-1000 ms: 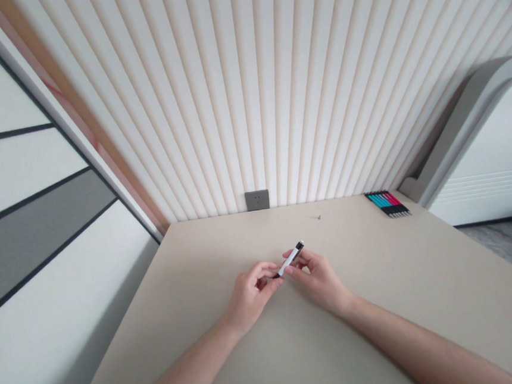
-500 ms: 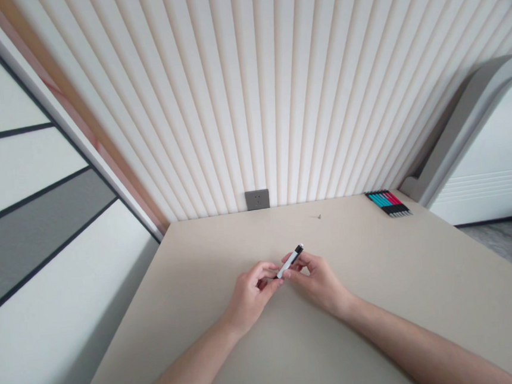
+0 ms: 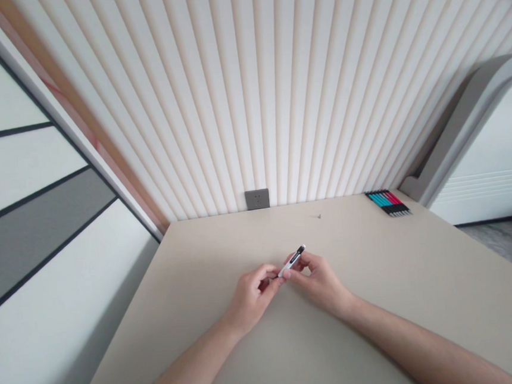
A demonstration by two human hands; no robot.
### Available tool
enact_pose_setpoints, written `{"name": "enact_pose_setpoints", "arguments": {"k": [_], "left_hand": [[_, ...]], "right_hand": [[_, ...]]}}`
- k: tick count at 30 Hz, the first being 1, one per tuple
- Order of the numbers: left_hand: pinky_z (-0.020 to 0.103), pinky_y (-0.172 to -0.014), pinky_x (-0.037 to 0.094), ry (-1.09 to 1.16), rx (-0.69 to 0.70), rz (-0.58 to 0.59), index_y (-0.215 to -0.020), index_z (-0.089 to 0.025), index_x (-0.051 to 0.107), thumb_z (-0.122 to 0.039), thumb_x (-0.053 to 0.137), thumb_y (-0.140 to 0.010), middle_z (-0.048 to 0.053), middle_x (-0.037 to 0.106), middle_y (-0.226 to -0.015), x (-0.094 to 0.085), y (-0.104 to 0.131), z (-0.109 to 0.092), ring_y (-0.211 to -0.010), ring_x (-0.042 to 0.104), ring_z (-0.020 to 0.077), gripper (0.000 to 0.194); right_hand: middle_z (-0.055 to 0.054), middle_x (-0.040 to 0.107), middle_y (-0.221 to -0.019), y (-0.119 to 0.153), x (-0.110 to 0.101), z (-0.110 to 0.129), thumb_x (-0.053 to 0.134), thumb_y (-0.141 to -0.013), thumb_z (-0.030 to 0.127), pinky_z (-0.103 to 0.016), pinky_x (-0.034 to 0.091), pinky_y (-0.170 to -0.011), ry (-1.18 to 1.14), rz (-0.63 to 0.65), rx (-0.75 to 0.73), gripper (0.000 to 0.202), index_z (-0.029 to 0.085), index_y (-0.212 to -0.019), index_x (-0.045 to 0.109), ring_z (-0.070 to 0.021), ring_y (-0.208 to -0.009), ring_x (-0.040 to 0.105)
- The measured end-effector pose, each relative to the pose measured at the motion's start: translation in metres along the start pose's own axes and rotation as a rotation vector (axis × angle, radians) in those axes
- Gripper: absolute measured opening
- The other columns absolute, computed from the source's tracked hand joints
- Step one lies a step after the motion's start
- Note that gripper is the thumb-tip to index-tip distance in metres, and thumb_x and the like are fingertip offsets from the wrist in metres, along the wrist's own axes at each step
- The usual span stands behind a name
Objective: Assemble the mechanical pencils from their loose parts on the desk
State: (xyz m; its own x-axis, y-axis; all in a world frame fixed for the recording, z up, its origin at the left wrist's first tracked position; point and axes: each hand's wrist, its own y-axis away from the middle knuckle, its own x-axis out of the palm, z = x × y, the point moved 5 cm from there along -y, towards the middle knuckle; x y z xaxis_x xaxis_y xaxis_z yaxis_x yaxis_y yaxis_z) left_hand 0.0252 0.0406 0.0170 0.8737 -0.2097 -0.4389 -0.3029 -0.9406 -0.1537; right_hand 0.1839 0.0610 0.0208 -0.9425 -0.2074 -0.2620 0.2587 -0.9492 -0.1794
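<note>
A white pen (image 3: 289,265) with a black clip and black upper end slants up to the right between my two hands, above the table. My right hand (image 3: 315,275) is closed, thumb and fingers pinching the pen's white barrel. At the pen's lower left end, my left hand (image 3: 256,287) is closed too, its thumb and fingertips gripping the dark tip section. That lower end is mostly covered by the fingers. Beyond the hands, a tiny pointed metallic piece (image 3: 319,216) stands on the table.
The beige table (image 3: 215,237) runs back to a ribbed white wall with a dark socket (image 3: 257,199). Several teal, red and black pens (image 3: 388,203) lie side by side at the back right. A white panelled cabinet (image 3: 44,282) rises on the left, a grey-white headboard on the right.
The pen has turned a little about its length, so its black clip now faces up with small lettering visible. Both hands stay almost in the same place.
</note>
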Motion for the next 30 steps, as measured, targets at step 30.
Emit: {"name": "enact_pose_setpoints", "arguments": {"k": [30], "left_hand": [[0.021, -0.052, 0.032, -0.126, -0.032, -0.087, -0.091, -0.019, 0.070, -0.030, 0.067, -0.079, -0.005, 0.050, -0.058, -0.007, -0.002, -0.011, -0.053, 0.039, 0.0101, 0.017]], "right_hand": [[-0.003, 0.065, -0.081, -0.003, -0.007, -0.001, 0.060, -0.087, 0.045, -0.029, 0.044, -0.071, -0.093, 0.024, -0.012, 0.027, 0.019, -0.091, 0.062, -0.0163, -0.075, 0.057]]}}
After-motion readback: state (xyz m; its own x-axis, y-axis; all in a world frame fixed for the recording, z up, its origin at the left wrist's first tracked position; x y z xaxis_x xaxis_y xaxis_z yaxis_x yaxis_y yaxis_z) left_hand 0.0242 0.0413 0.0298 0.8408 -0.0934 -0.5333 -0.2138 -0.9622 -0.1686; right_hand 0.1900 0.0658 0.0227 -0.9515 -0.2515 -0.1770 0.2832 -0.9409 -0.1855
